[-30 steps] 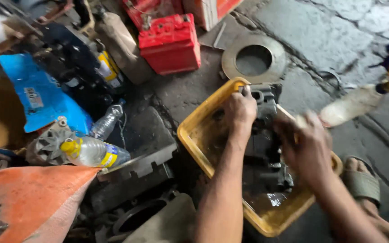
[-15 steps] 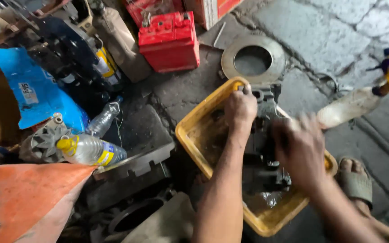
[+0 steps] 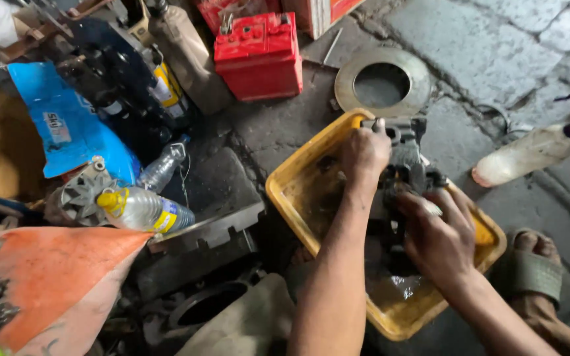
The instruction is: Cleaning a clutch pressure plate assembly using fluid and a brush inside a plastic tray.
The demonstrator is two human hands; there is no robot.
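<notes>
The person is bent over a yellow tray (image 3: 296,178) on the grimy stone floor, and both hands are on a dark, greasy metal part (image 3: 406,165) that sits inside it, toward the tray's far side. The left hand (image 3: 364,153) is closed in a fist around the upper end of the part, knuckles up, near the tray's far rim. The right hand (image 3: 438,236) is lower down, fingers curled over the part's near end, gripping it; what lies under the palm I cannot make out. A shallow pool of brownish liquid stands in the tray's near corner. Just beyond the tray a flat metal ring (image 3: 384,82) lies on the floor, and farther back a red battery (image 3: 258,56) stands upright. To the right, well apart from the tray, a pale spray bottle (image 3: 529,155) lies on its side with a blue and yellow nozzle. A sandalled foot (image 3: 539,277) rests just beside the tray's right corner. Off to the left, a clear bottle (image 3: 143,209) with a yellow cap lies among dark engine pieces, beside a blue sheet (image 3: 67,138) and an orange panel (image 3: 54,277).
</notes>
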